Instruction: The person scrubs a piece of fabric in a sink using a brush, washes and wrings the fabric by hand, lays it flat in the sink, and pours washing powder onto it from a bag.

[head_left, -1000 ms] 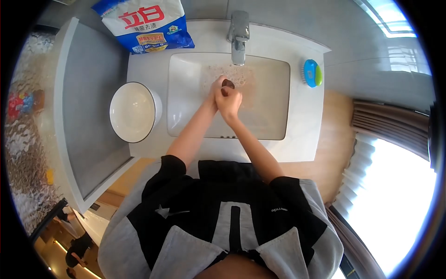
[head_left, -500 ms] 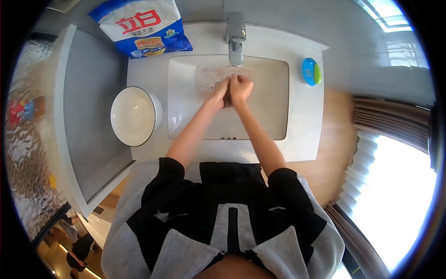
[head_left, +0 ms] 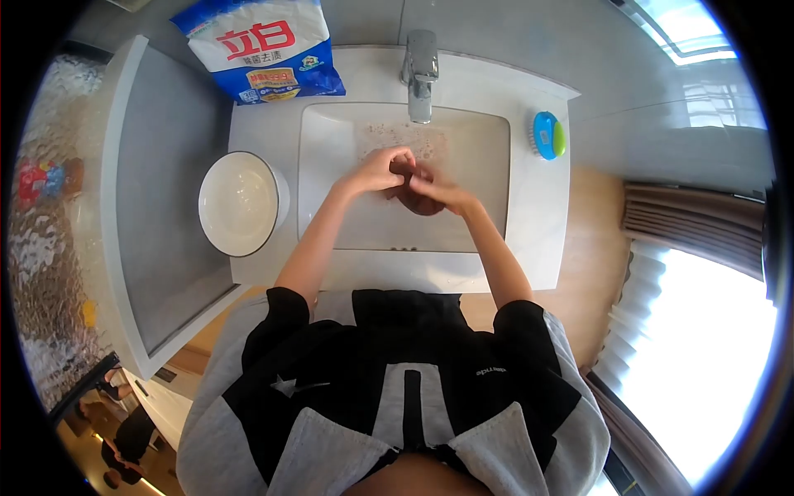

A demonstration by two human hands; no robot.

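A crumpled wet brown cloth (head_left: 420, 203) hangs between my hands over the white sink (head_left: 322, 227); its exact kind does not show. My left hand (head_left: 374, 172) is closed on the cloth's upper left part, thumb and fingers curled in. From the other side, my right hand (head_left: 445, 190) grips it, slightly blurred, and part of the cloth droops below the fingers. Foamy, reddish-speckled water (head_left: 405, 136) lies in the sink behind my hands. Above that stands the chrome faucet (head_left: 421, 70), with no stream visible from its spout.
On the counter's left is a white basin (head_left: 238, 204) with a dark rim. A blue and white detergent bag (head_left: 269, 54) leans at the back left. The blue and green scrub brush (head_left: 547, 136) sits right of the sink. Two people show in the lower left distance.
My hands were pressed together under the faucet with the cloth mostly hidden. They have moved apart and toward me, and the cloth now shows spread between them.
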